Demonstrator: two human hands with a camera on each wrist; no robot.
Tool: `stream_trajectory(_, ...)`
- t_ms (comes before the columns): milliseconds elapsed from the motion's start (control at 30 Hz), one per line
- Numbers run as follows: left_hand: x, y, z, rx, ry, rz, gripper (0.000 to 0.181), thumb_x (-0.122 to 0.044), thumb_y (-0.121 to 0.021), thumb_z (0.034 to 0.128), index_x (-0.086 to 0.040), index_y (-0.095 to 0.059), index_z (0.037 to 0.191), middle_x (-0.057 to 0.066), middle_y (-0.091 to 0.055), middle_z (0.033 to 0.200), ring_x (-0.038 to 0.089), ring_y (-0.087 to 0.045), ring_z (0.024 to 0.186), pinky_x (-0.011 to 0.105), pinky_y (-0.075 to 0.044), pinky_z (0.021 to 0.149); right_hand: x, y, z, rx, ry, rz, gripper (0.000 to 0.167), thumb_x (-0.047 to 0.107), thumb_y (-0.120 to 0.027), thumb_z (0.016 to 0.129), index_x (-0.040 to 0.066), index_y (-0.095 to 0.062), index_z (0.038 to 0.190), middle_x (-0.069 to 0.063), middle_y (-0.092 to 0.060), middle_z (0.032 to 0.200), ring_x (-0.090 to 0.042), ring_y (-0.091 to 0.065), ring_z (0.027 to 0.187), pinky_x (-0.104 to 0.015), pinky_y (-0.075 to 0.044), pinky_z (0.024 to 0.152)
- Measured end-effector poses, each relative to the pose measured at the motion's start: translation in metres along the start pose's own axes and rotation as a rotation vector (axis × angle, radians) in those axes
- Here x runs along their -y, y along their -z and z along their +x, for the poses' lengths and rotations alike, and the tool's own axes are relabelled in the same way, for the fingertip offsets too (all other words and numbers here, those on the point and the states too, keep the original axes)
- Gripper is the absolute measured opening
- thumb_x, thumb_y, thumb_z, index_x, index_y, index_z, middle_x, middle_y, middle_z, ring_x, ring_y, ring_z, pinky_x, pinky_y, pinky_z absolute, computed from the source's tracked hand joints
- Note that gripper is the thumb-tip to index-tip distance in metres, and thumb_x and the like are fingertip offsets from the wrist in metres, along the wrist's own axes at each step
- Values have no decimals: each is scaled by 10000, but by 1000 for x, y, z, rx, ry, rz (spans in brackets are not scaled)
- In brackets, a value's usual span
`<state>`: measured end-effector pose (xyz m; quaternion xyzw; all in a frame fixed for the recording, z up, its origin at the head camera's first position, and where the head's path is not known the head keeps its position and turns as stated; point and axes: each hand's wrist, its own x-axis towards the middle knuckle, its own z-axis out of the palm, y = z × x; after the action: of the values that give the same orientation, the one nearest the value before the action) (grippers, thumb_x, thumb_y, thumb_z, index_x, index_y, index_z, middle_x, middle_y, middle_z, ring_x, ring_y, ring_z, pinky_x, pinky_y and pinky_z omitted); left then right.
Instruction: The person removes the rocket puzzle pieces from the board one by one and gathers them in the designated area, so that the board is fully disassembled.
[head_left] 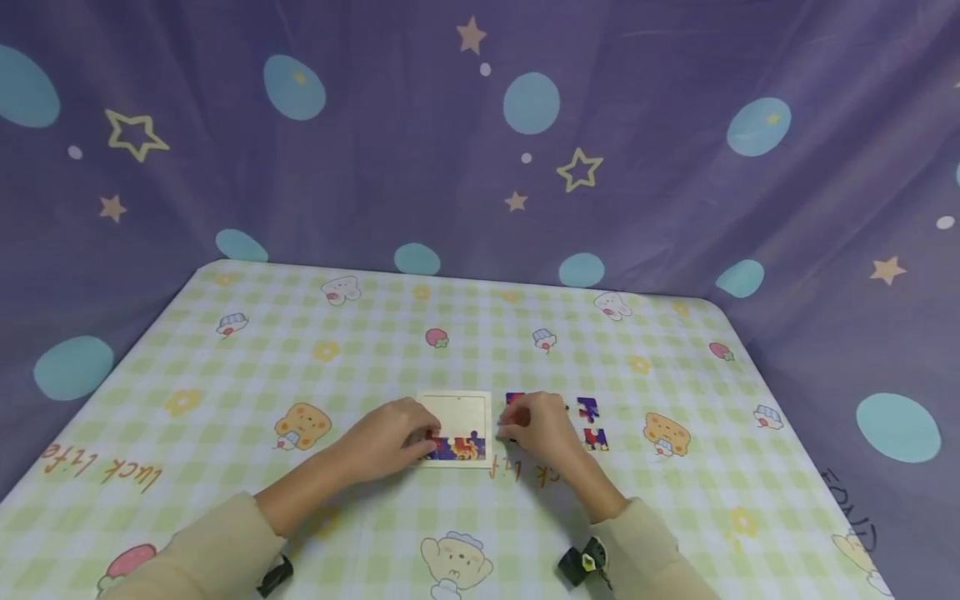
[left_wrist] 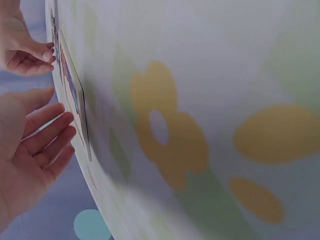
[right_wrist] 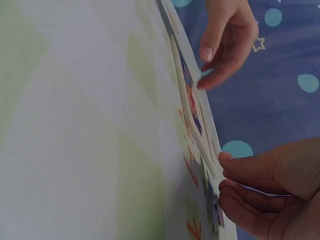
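A square puzzle board [head_left: 489, 417] with a pale raised rim lies flat mid-table. Purple, red and yellow jigsaw pieces [head_left: 467, 448] line its near side; the visible remainder of its inside is bare and cream. My left hand [head_left: 396, 437] is over the board's left edge, fingers loosely bent, with no object visible in it. By the right edge my right hand [head_left: 543, 429] hovers, thumb and fingers a little apart in the right wrist view and no piece visible between them. Loose jigsaw pieces [head_left: 588, 409] lie to the right, some partly hidden by that hand.
A checked green-and-white tablecloth [head_left: 375, 358] printed with cartoon figures covers the table. Behind it hangs a purple curtain [head_left: 420, 167] with stars and dots. Black straps with small devices [head_left: 581, 562] are at both wrists.
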<state>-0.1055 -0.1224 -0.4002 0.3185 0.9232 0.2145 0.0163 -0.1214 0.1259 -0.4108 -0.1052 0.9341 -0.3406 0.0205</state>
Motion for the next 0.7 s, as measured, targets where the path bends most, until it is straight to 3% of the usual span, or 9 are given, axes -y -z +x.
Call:
stream_trajectory(167, 1, -3, 5, -31, 13, 40, 344, -217, -721, 847, -58, -667, 1147, 87, -696, 1151, 234, -639, 1109, 424, -523, 986, 10, -4, 1, 48, 32, 10, 88, 111, -784, 779, 83, -740, 850, -17, -703, 756, -55, -563, 640, -153, -476, 572)
stream_trajectory(333, 2, -6, 8, -10, 66, 64, 561, -293, -722, 849, -23, -562, 1314, 162, -549, 1397, 320, -521, 1306, 490, -424, 1103, 18, -10, 2, 86, 33, -13, 90, 127, -770, 800, 98, -741, 881, -3, -693, 784, -47, -557, 657, -153, -474, 588)
stream_trajectory(700, 8, -11, 12, 51, 104, 56, 729, -360, -692, 865, 22, -420, 1423, 198, -396, 1511, 361, -385, 1408, 517, -355, 1148, 23, -17, 5, 136, 93, -43, 118, 138, -782, 789, 95, -749, 893, -12, -710, 821, -43, -572, 685, -141, -481, 612)
